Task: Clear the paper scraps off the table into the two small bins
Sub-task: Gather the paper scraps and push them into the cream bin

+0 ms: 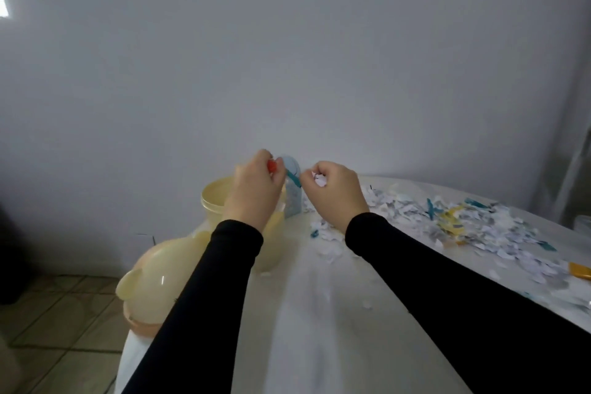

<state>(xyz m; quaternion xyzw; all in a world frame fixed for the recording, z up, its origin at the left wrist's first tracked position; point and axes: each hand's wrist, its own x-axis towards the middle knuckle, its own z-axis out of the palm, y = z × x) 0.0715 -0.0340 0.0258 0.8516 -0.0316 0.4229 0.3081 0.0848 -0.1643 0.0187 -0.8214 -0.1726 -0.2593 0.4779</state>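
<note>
Head view: my left hand (pixel 254 187) pinches an orange scrap (pixel 271 166) and a teal strip (pixel 293 177) above the far yellow bin (pixel 214 198). My right hand (pixel 335 192) is curled around white scraps (pixel 319 178). More scraps (pixel 454 227) litter the table (pixel 319 313) at right; the lidded bin (pixel 150 285) sits near left.

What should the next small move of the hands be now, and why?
Probably move the right hand left over the open yellow bin and let go. It already holds a clump of white scraps in its grip, and the left hand, holding a red scrap, is already above that bin, while a large scrap pile still lies on the table.
</note>
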